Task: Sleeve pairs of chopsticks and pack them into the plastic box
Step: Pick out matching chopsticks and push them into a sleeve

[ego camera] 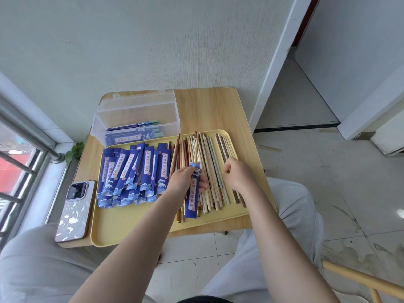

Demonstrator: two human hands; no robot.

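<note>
A yellow tray (135,228) on a small wooden table holds a pile of blue paper sleeves (133,171) on its left and loose chopsticks (209,162) in several colours on its right. My left hand (183,180) grips one blue sleeve (192,200) over the chopsticks, its open end pointing away from me. Just to the right, my right hand (238,173) hovers above the chopstick pile with its fingers curled; whether it pinches a chopstick is unclear. Behind the tray stands the clear plastic box (135,119), lid open, with a few sleeved pairs inside.
A phone (75,211) lies on the table's left edge beside the tray. The wooden table (209,106) stands against a wall, with a window rail to the left. My knees flank the table's front edge. A wooden chair part (358,281) shows at the lower right.
</note>
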